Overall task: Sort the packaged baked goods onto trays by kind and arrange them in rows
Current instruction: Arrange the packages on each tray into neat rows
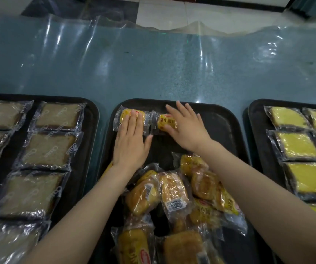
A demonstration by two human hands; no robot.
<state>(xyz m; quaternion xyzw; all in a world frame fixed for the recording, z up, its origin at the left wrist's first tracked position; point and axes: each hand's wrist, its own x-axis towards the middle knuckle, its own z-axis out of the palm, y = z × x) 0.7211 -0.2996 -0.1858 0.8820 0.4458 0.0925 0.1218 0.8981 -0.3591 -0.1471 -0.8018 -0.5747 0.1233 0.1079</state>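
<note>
both hands lie flat with straight fingers, each grip holding nothing: the left hand point(132, 140) presses the first bun packet point(128, 120) at the middle tray point(220, 119)'s far left corner, the right hand point(186, 128) presses the second bun packet point(169, 121) just beside it. slick wrappers could slide and skew the row. bare tray lies along the far edge rightward; the unsorted pile point(176, 202) crowds the near edge

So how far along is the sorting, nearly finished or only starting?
Partly done. The left tray holds brown cake packets in rows, and the right tray holds yellow ones. On the middle tray, the left hand and right hand each press flat on a bun packet, starting the first row. The loose pile of bun packets nearer the person remains unsorted.
</note>
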